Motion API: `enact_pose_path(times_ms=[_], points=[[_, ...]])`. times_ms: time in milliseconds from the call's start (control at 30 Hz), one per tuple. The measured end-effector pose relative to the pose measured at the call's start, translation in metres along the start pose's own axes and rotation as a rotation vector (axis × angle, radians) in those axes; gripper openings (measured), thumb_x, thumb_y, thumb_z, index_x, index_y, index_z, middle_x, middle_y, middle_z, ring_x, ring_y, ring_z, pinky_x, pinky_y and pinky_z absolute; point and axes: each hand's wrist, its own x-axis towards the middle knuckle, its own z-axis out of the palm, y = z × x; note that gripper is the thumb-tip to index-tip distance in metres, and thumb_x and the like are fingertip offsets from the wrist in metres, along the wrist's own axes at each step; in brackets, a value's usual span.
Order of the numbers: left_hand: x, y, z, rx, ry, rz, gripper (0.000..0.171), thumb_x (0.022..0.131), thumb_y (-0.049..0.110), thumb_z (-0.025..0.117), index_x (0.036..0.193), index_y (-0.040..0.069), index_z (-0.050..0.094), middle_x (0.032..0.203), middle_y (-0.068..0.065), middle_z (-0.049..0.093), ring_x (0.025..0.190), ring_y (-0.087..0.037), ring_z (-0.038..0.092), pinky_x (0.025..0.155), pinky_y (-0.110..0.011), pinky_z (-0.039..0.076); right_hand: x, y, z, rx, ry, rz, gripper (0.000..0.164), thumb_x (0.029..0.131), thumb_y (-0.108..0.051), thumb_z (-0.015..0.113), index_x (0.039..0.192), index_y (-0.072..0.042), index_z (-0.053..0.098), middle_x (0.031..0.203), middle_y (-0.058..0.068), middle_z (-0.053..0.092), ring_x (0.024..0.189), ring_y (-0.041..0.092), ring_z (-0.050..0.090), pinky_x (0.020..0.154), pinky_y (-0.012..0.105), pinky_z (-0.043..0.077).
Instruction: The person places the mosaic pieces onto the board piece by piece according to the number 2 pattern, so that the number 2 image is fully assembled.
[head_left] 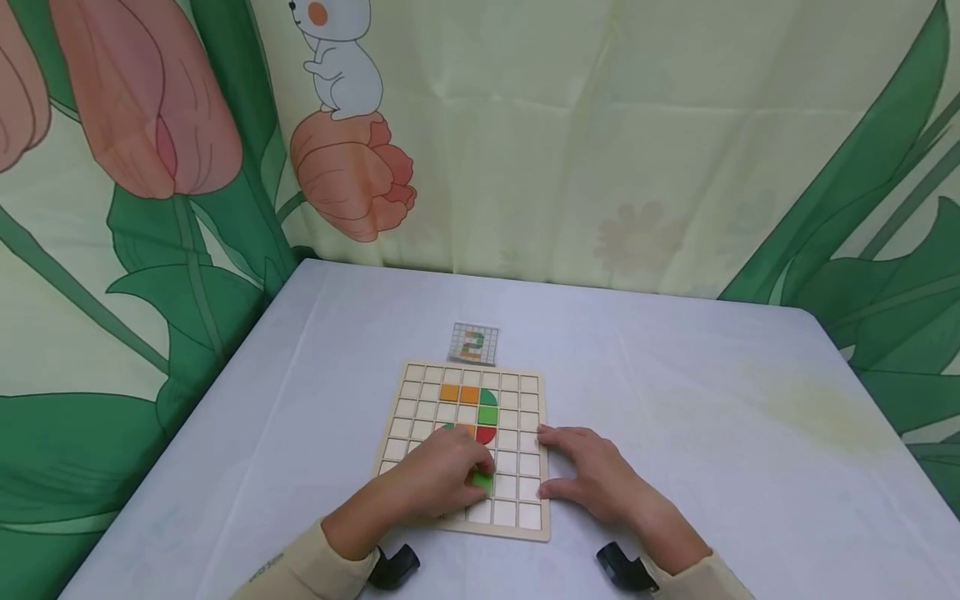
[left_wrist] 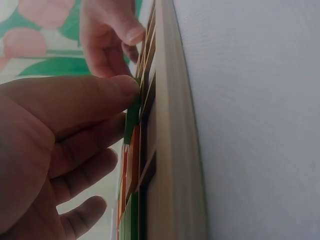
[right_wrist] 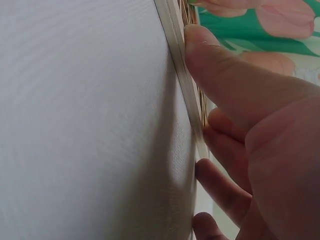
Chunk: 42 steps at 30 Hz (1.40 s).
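Observation:
A wooden grid board lies on the table, with colored tiles set in some of its squares. Over its lower part, my left hand pinches a green tile between thumb and finger. The left wrist view shows this green tile tilted on edge right at the grid. My right hand touches the board's right edge with thumb and fingertips, its fingers loosely spread. Farther up sit two orange tiles, a dark green rounded tile, a light green square and a red rounded tile. The left hand hides the lower-left squares.
Just beyond the board's far edge lies a small pattern card showing a colored figure on a grid. A white cloth covers the table. Behind it hangs a curtain printed with flowers and leaves.

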Motion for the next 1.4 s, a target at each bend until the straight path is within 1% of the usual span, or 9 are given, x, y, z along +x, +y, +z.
enact_pose_path(times_ms=[167,467,633,933,1033,1133,1233,1333,1400], points=[[0.001,0.003,0.0,0.016,0.007,0.015,0.014,0.083,0.023,0.084,0.095,0.02,0.078,0.086,0.018,0.066,0.081,-0.004,0.05,0.08,-0.026,0.045,-0.001,0.001,-0.002,-0.022,0.003,-0.005,0.065,0.079,-0.034,0.085,0.135,-0.009,0.061,0.143,0.002,0.056,0.13,0.032,0.048,0.106,0.055,0.037],[0.003,0.001,-0.001,0.024,0.009,0.009,0.017,0.081,0.025,0.086,0.095,0.02,0.077,0.087,0.017,0.066,0.084,-0.005,0.052,0.082,-0.03,0.046,0.0,0.001,-0.003,-0.023,-0.005,-0.019,0.065,0.081,-0.033,0.083,0.136,-0.008,0.06,0.145,0.002,0.055,0.131,0.032,0.047,0.106,0.056,0.036],[0.004,-0.001,-0.001,0.004,0.01,0.019,0.018,0.081,0.024,0.086,0.096,0.019,0.078,0.088,0.017,0.067,0.085,-0.005,0.052,0.083,-0.03,0.046,0.002,0.0,-0.003,-0.033,-0.006,-0.021,0.064,0.082,-0.032,0.083,0.136,-0.008,0.06,0.145,0.002,0.054,0.131,0.032,0.047,0.106,0.055,0.036],[0.002,-0.004,-0.001,-0.027,0.035,0.022,0.013,0.08,0.018,0.086,0.087,0.018,0.075,0.08,0.016,0.062,0.08,-0.006,0.048,0.074,-0.026,0.045,0.0,-0.002,-0.003,-0.031,-0.014,-0.01,0.062,0.083,-0.031,0.082,0.136,-0.007,0.06,0.146,0.002,0.053,0.132,0.032,0.047,0.106,0.056,0.037],[0.0,-0.005,-0.003,-0.037,0.031,0.025,0.012,0.081,0.017,0.085,0.088,0.018,0.075,0.081,0.016,0.063,0.082,-0.007,0.049,0.076,-0.026,0.046,-0.001,-0.002,-0.004,-0.032,-0.008,-0.012,0.062,0.083,-0.032,0.082,0.135,-0.008,0.06,0.146,0.002,0.054,0.132,0.032,0.047,0.106,0.056,0.037],[-0.004,-0.007,-0.006,-0.051,0.01,0.003,0.014,0.083,0.019,0.083,0.094,0.017,0.076,0.089,0.016,0.065,0.09,-0.008,0.052,0.082,-0.029,0.046,-0.002,-0.003,-0.003,-0.035,-0.011,-0.016,0.06,0.084,-0.032,0.081,0.135,-0.008,0.06,0.146,0.002,0.053,0.133,0.033,0.046,0.106,0.057,0.037],[-0.009,-0.012,-0.011,-0.072,-0.013,-0.053,0.02,0.084,0.021,0.081,0.103,0.017,0.076,0.098,0.016,0.066,0.097,-0.01,0.053,0.086,-0.032,0.046,-0.004,-0.005,-0.002,-0.042,-0.031,-0.033,0.057,0.087,-0.03,0.078,0.136,-0.007,0.059,0.147,0.005,0.052,0.135,0.036,0.044,0.106,0.058,0.036],[-0.014,-0.018,-0.018,-0.092,-0.006,-0.101,0.029,0.084,0.024,0.082,0.11,0.015,0.075,0.104,0.012,0.068,0.1,-0.013,0.054,0.087,-0.035,0.047,-0.006,-0.007,-0.002,-0.062,-0.062,-0.044,0.056,0.089,-0.026,0.075,0.139,-0.005,0.057,0.147,0.009,0.052,0.136,0.038,0.043,0.107,0.058,0.036],[-0.017,-0.022,-0.023,-0.078,0.007,-0.133,0.037,0.082,0.024,0.084,0.115,0.013,0.073,0.11,0.007,0.068,0.105,-0.016,0.056,0.089,-0.037,0.048,-0.008,-0.009,-0.005,-0.076,-0.081,-0.035,0.057,0.09,-0.024,0.073,0.141,-0.004,0.055,0.147,0.009,0.052,0.137,0.038,0.042,0.107,0.058,0.036]])
